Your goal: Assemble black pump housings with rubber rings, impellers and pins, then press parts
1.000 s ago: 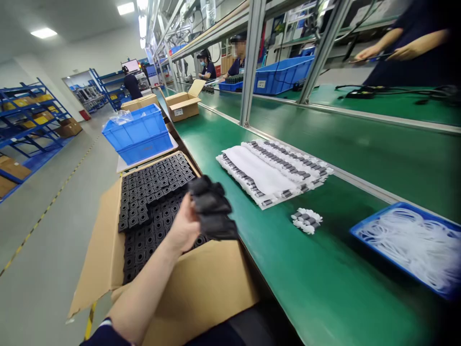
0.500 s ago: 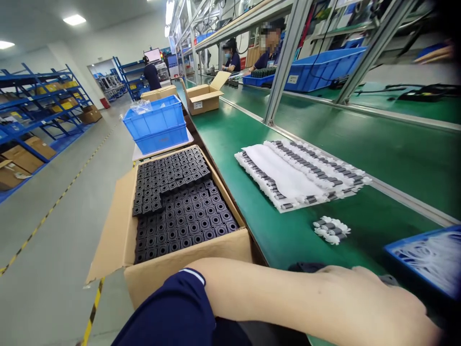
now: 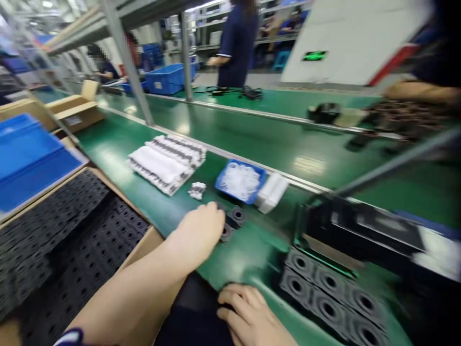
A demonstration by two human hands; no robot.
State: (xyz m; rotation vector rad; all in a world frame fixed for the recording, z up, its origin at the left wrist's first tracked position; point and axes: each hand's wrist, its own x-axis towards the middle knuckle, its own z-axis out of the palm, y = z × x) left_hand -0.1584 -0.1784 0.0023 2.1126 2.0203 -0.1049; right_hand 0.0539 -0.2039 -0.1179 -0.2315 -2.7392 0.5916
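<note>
My left hand (image 3: 201, 233) lies on the green table (image 3: 252, 144), its fingers closed over a few black ring-shaped parts (image 3: 236, 217). My right hand (image 3: 250, 315) sits at the table's near edge with its fingers curled onto something dark that I cannot make out. To the right of it lies a row of the same black parts (image 3: 324, 293). On my left stands an open cardboard box (image 3: 144, 242) filled with layers of these parts (image 3: 72, 226).
Beyond my left hand are a small blue tray of white rings (image 3: 239, 181), a white block (image 3: 272, 191), a little white cluster (image 3: 197, 190) and a white tray of dark pieces (image 3: 162, 161). A black fixture (image 3: 360, 230) stands at right. A blue crate (image 3: 29, 154) sits far left. People work across the line.
My view has swung right. My left hand carried a stack of black parts from the box across onto the table. My right hand has come into view at the table's edge.
</note>
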